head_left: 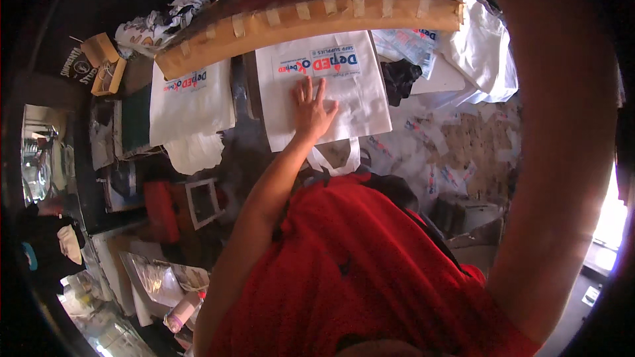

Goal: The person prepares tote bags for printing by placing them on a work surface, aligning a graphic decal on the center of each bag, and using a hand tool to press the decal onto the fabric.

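Observation:
My left hand (314, 114) lies flat on a white tote bag (357, 106), fingers spread just below its blue and red print. The bag's two-strand handle (342, 164) hangs toward my body. Above the bag's far edge runs a long brown padded bar (317, 20) with pieces of tape along its edge. Up the right side of the picture my right arm (562, 158) is raised, and its hand is out of sight beyond the upper rim. To the left, another printed white bag (188, 116) lies partly under the bar.
Black crumpled cloth (400, 80) and printed clear sheets (410, 47) lie right of the bag. White fabric (481, 39) is heaped at far right. An open cardboard box (104, 66) stands far left. Printed scraps (453, 175) litter the surface at right. A pink-and-white bottle (184, 312) is lower left.

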Tool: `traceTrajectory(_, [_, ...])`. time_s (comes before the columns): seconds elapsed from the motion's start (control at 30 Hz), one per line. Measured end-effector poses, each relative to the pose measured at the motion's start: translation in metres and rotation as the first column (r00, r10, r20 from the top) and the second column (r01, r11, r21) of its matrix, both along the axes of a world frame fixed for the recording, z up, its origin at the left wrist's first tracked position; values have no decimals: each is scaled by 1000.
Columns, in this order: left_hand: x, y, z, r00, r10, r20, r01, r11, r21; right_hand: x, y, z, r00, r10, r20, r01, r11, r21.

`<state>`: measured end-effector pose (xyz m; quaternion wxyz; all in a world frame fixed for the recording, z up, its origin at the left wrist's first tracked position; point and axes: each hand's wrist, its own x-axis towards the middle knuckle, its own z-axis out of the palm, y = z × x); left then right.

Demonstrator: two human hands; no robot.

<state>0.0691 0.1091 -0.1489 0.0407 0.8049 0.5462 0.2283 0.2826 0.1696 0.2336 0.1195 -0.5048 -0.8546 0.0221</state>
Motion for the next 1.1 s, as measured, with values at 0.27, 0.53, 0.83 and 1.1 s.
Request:
traceTrajectory(0.27, [2,10,25,995,45,-93,-64,976,-206,-23,28,20,999,20,-28,-15,988,156])
traceTrajectory(0.53, [-4,-80,208,312,-498,809,927,-29,-375,-35,-30,46,960,240,-146,-120,819,561])
traceTrajectory(0.83, [-40,-23,228,234,108,966,671,701,-241,-80,-97,-214,894,-26,-448,-51,986,-159])
traceTrajectory(1.1, [-31,18,125,768,-483,420,527,850,15,-77,-84,-279,710,83,-699,-58,997,59])
